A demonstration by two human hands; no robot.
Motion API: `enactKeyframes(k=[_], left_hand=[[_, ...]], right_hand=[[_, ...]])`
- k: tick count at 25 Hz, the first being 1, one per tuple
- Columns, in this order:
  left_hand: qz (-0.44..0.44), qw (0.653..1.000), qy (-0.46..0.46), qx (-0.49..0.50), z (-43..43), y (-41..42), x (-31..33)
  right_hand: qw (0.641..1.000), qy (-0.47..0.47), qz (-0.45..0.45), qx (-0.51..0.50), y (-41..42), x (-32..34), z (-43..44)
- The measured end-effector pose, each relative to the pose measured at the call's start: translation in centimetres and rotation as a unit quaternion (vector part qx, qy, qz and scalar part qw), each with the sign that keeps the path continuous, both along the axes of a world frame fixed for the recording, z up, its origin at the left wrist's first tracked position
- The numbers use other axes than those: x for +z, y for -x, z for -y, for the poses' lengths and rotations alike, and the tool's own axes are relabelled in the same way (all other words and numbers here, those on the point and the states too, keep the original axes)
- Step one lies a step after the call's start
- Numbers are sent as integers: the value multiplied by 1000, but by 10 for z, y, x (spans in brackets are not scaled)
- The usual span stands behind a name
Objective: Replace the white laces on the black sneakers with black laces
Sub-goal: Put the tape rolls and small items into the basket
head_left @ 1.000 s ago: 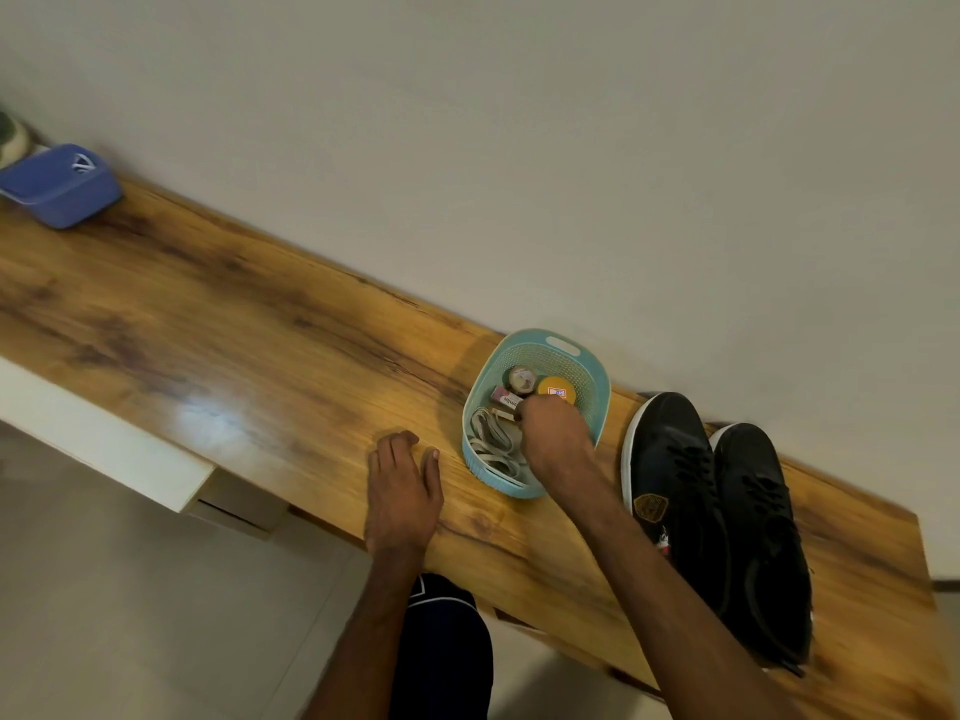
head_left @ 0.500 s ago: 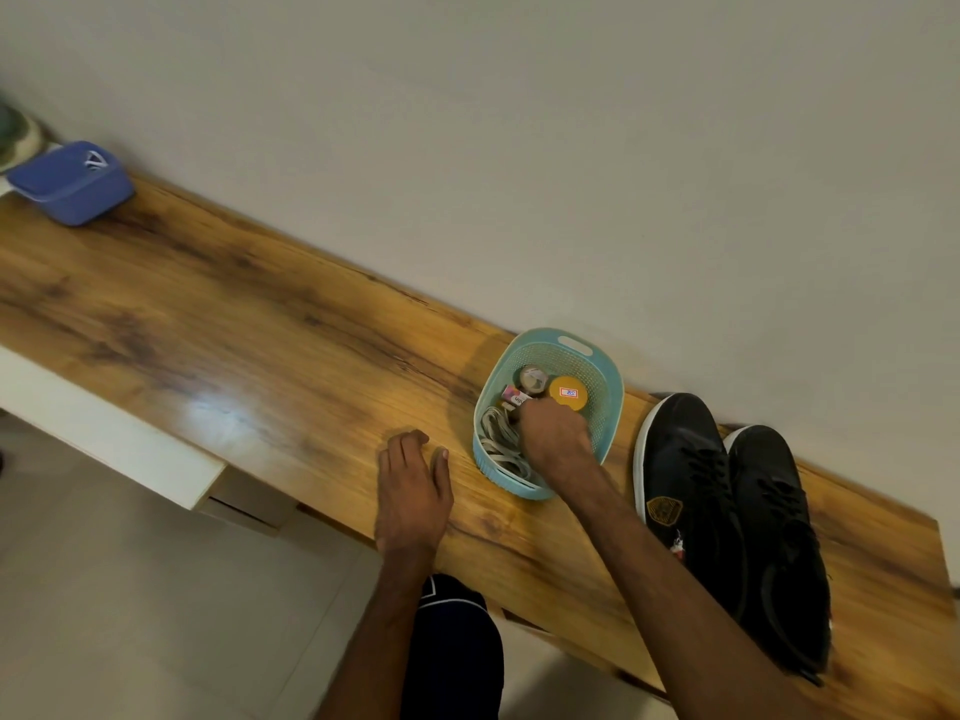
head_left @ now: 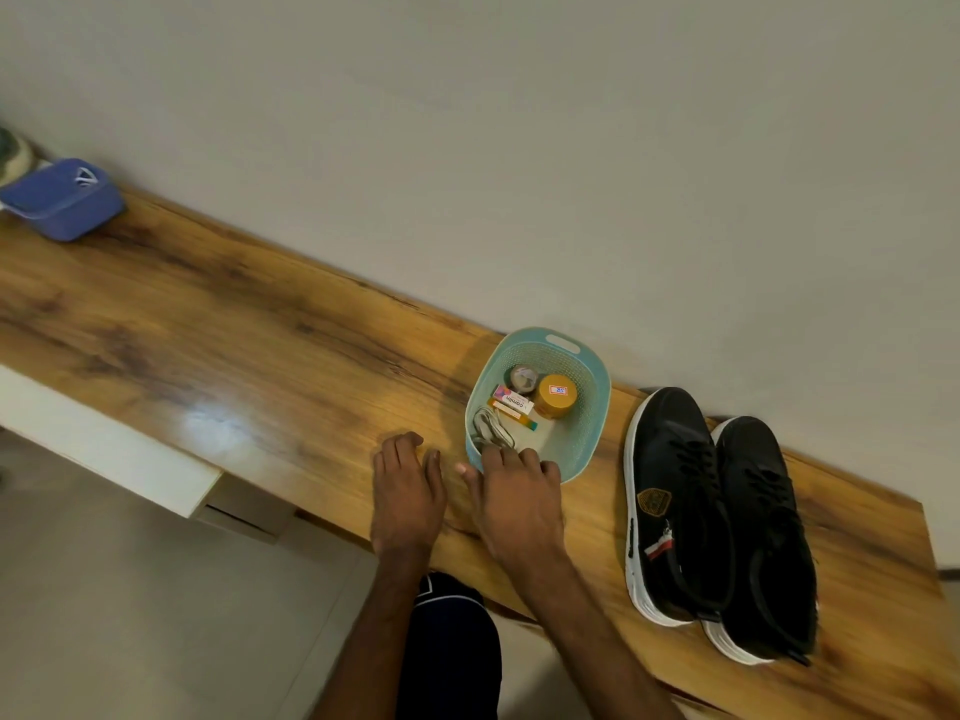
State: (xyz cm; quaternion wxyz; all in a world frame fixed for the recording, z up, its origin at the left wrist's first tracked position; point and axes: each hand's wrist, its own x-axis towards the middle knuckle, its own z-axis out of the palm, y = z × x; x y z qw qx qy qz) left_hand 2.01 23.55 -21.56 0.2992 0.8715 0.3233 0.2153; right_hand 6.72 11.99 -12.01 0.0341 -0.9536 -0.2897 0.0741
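Observation:
Two black sneakers with white soles stand side by side on the wooden table [head_left: 234, 345] at the right, the left one [head_left: 670, 459] and the right one [head_left: 758, 491]; both show black laces. A bundle of white laces [head_left: 491, 431] lies in the teal basket [head_left: 597, 376]. My right hand [head_left: 514, 501] rests at the basket's near rim, fingertips on the edge just below the white laces, holding nothing. My left hand [head_left: 408, 491] lies flat on the table to the left of the basket.
The basket also holds a yellow-lidded jar [head_left: 556, 394], a small round tin [head_left: 523, 377] and a small labelled box [head_left: 514, 403]. A blue cap [head_left: 62, 200] sits at the table's far left. A wall runs behind the table; a white drawer front [head_left: 104, 449] hangs below its near edge.
My right hand has drawn back from inside the basket to its near rim, uncovering the white laces. My left hand stays flat on the table.

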Motion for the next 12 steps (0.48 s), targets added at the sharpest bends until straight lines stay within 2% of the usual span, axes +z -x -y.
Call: enactKeyframes(k=[12], left_hand=[[5,1000,-19,0,0,0,-1]], right_hand=[[1000,25,2,-18,-51,-6,2]])
